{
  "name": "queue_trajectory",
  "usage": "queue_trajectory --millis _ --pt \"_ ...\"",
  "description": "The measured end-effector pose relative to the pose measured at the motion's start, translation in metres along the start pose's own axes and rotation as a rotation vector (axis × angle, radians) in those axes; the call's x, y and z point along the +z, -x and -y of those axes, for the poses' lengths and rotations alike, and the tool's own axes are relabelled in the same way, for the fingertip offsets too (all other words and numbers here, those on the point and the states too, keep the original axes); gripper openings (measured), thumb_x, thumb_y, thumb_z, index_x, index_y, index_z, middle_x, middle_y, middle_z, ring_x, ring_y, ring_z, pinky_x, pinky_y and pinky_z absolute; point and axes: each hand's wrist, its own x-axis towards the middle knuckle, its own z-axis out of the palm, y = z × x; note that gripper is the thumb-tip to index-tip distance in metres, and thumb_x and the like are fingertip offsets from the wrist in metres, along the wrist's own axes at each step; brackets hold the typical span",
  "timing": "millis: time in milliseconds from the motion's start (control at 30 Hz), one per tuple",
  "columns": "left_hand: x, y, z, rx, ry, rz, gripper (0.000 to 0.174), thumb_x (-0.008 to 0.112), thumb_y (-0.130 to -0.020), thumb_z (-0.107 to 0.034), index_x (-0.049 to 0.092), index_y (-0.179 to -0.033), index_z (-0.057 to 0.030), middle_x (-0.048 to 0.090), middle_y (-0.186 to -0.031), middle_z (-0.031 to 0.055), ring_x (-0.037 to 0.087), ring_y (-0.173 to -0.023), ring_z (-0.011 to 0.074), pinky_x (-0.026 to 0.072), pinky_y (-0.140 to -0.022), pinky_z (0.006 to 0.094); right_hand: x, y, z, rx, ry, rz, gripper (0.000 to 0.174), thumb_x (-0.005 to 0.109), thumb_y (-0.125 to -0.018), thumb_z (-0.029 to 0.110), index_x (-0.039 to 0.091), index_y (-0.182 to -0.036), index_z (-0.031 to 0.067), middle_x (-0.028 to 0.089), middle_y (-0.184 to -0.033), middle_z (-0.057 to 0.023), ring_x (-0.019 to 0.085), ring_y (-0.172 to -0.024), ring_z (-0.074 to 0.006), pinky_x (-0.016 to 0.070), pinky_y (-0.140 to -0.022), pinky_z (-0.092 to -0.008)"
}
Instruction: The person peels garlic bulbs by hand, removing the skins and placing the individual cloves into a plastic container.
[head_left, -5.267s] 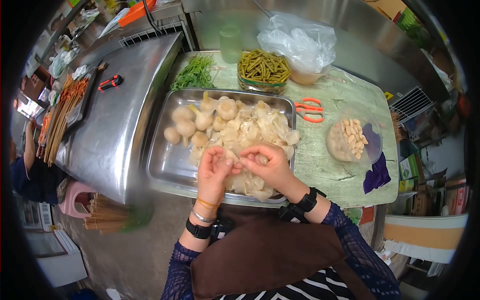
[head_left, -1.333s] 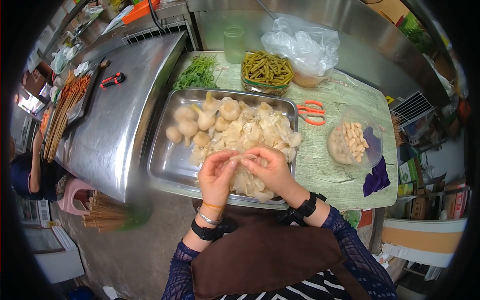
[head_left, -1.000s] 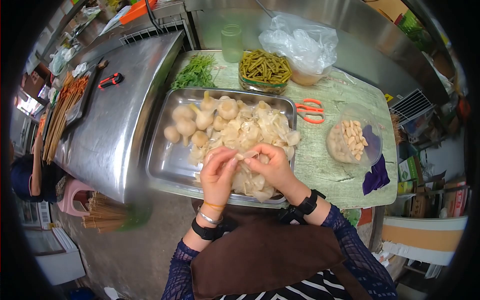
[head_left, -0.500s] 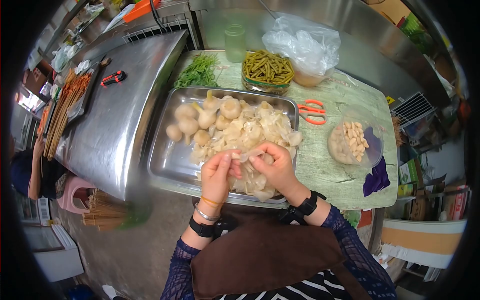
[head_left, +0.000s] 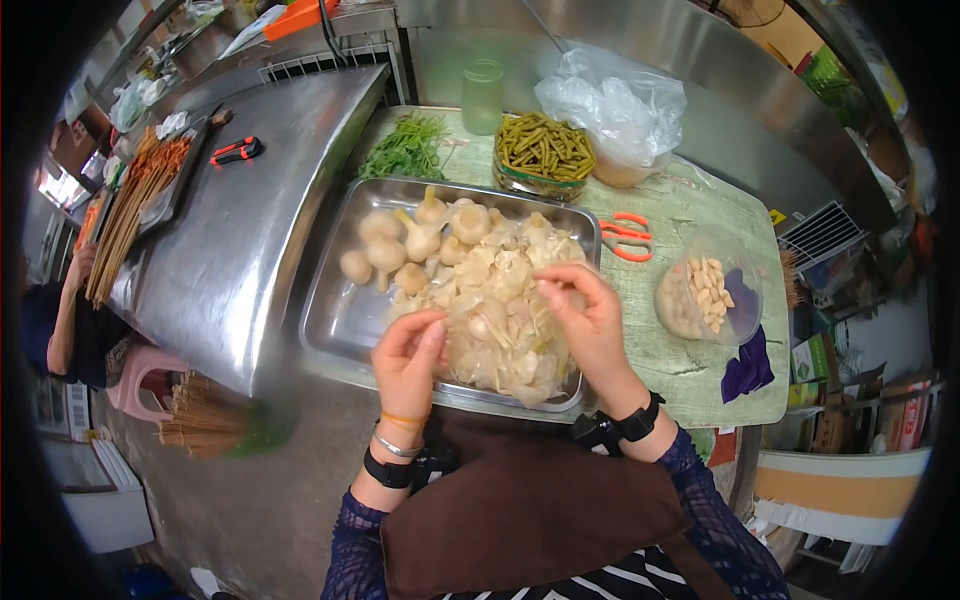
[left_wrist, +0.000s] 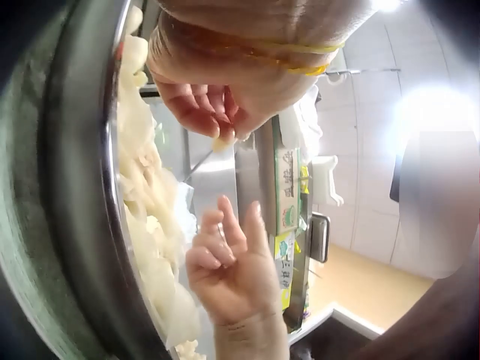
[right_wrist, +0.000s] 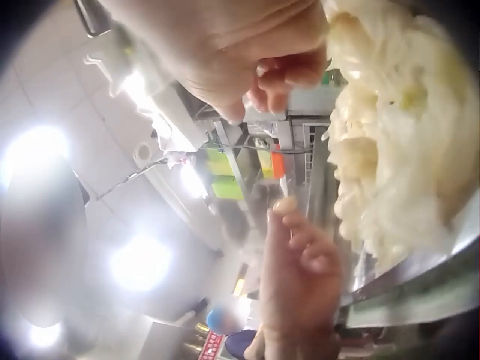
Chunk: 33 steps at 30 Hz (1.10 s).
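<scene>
At the near left of the steel tray [head_left: 322, 335], my left hand [head_left: 405, 362] pinches a small garlic clove [left_wrist: 223, 142] between thumb and fingertips. My right hand [head_left: 590, 315] is over the tray's right part, apart from the left, its fingers loosely bent with nothing visible between them. Below and between both hands lies a heap of pale garlic skins [head_left: 510, 340]. Several whole garlic bulbs [head_left: 384, 252] sit at the tray's far left. Peeled cloves [head_left: 708, 290] fill a clear plastic tub [head_left: 745, 330] on the right side of the table.
Orange-handled scissors [head_left: 628, 238] lie right of the tray. Behind it stand a container of cut green beans [head_left: 545, 148], a green glass [head_left: 483, 97], herbs [head_left: 408, 147] and a plastic bag [head_left: 615, 100]. A purple cloth [head_left: 748, 368] lies by the tub. Left is a steel counter [head_left: 270, 200] with skewers [head_left: 140, 205].
My hands, close together on the clove before, have moved apart. The right hand has let go and shifted right; the left keeps the clove and has drawn slightly left.
</scene>
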Motion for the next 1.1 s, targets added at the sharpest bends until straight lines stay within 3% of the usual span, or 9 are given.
queue_trajectory --millis 100,200,300,400,467,567,667,967,1100 --pt "0.020 -0.008 -0.015 0.393 -0.384 0.181 0.025 0.068 -0.087 -0.006 0.066 -0.112 -0.0030 0.062 -0.084 0.0051 0.058 -0.072 0.0118 0.0458 -0.061 0.0218 0.013 0.009 0.015 0.639 -0.687 0.265 0.020 0.059 -0.097 0.019 0.062 -0.108 0.0032 0.059 -0.085 -0.0006 0.043 -0.058 -0.0043 0.0361 -0.052 -0.0187" --pt "0.034 -0.007 -0.025 0.540 -0.548 0.181 0.032 0.068 -0.083 -0.002 0.065 -0.115 -0.0048 0.060 -0.089 0.0059 0.056 -0.073 0.0140 0.0450 -0.063 0.0237 0.018 0.015 0.010 0.765 -0.983 0.245 0.025 0.053 -0.100 0.027 0.062 -0.110 0.0052 0.054 -0.076 0.0032 0.036 -0.052 -0.0017 0.0295 -0.046 -0.0183" --pt "0.017 -0.015 -0.028 0.432 -0.597 0.012 0.029 0.065 -0.085 0.001 0.065 -0.113 -0.0020 0.054 -0.091 0.0040 0.052 -0.074 0.0101 0.0435 -0.067 0.0210 -0.018 0.012 0.017 0.555 -0.640 0.108 0.025 0.052 -0.101 0.028 0.061 -0.112 0.0064 0.048 -0.070 0.0074 0.034 -0.052 -0.0004 0.0267 -0.045 -0.0174" --pt "0.001 -0.015 -0.017 0.428 -0.666 0.163 0.031 0.065 -0.082 0.001 0.065 -0.113 -0.0064 0.059 -0.100 0.0077 0.058 -0.084 0.0167 0.0487 -0.075 0.0284 -0.083 -0.001 0.032 0.250 -0.265 -0.433 0.023 0.051 -0.101 0.024 0.063 -0.112 0.0073 0.045 -0.070 0.0104 0.034 -0.056 0.0029 0.0255 -0.047 -0.0154" --pt "0.010 -0.021 -0.017 0.670 -0.878 0.273 0.034 0.066 -0.079 0.001 0.066 -0.112 -0.0083 0.060 -0.102 0.0100 0.060 -0.089 0.0236 0.0499 -0.077 0.0335 -0.135 -0.006 0.031 0.135 0.102 -0.572 0.024 0.053 -0.099 0.019 0.061 -0.112 0.0007 0.055 -0.080 -0.0006 0.050 -0.068 -0.0070 0.0409 -0.061 -0.0195" --pt "0.024 -0.028 -0.011 0.826 -1.090 0.349 0.035 0.067 -0.076 0.001 0.065 -0.109 -0.0090 0.061 -0.106 0.0120 0.060 -0.094 0.0319 0.0503 -0.081 0.0391 -0.182 -0.003 0.011 -0.155 1.080 -0.281 0.021 0.057 -0.095 0.015 0.063 -0.107 -0.0008 0.063 -0.099 -0.0093 0.059 -0.094 -0.0192 0.0454 -0.086 -0.0294" --pt "0.026 -0.035 -0.008 0.744 -1.099 0.338 0.031 0.068 -0.076 0.001 0.064 -0.105 -0.0077 0.060 -0.107 0.0116 0.061 -0.095 0.0318 0.0511 -0.080 0.0378 -0.153 0.010 0.031 -0.169 0.957 -0.352 0.015 0.064 -0.087 0.012 0.066 -0.097 0.0007 0.064 -0.113 -0.0151 0.057 -0.107 -0.0312 0.0427 -0.095 -0.0390" --pt "0.024 -0.024 -0.003 0.176 -0.390 0.079 0.024 0.069 -0.087 0.000 0.054 -0.106 -0.0018 0.052 -0.099 -0.0003 0.054 -0.089 0.0071 0.0488 -0.072 0.0195 -0.001 0.016 0.022 0.139 0.124 0.250 0.058 0.078 -0.078 0.023 0.054 -0.127 0.0049 0.064 -0.110 -0.0137 0.063 -0.085 -0.0251 0.0515 -0.073 -0.0344" --pt "0.022 -0.021 0.007 0.263 -0.403 0.047 0.019 0.070 -0.085 -0.004 0.060 -0.101 -0.0021 0.061 -0.097 0.0067 0.061 -0.083 0.0162 0.0521 -0.069 0.0256 0.026 0.013 -0.002 0.100 0.008 0.310 0.064 0.079 -0.077 0.023 0.052 -0.132 0.0059 0.063 -0.114 -0.0170 0.063 -0.092 -0.0283 0.0510 -0.081 -0.0352"
